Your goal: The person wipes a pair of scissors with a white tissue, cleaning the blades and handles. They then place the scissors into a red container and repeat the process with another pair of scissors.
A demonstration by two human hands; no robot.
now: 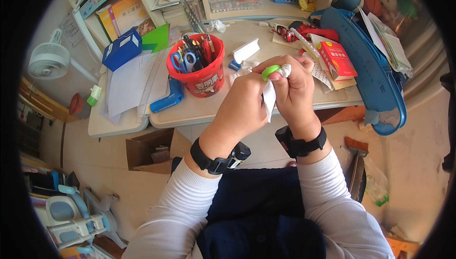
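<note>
Both my hands meet in front of me, above the near part of the desk. A small bright green rounded piece [271, 70], perhaps plastic, is gripped between them, and a white tissue [269, 97] is bunched around it. My left hand [245, 93] closes on the green piece from the left. From the right, my right hand [295, 84] pinches the tissue, with a wad of it showing by the thumb and a strip hanging down between the hands. The fingers hide much of the green piece, so its full shape is unclear.
Left of my hands stands a red bucket [194, 80] of pens and scissors. A blue pencil sharpener [234, 65] and a white angled piece [245, 50] lie behind them. To the right are a red book [336, 60] and a large blue case [374, 77] overhanging the desk edge [342, 104].
</note>
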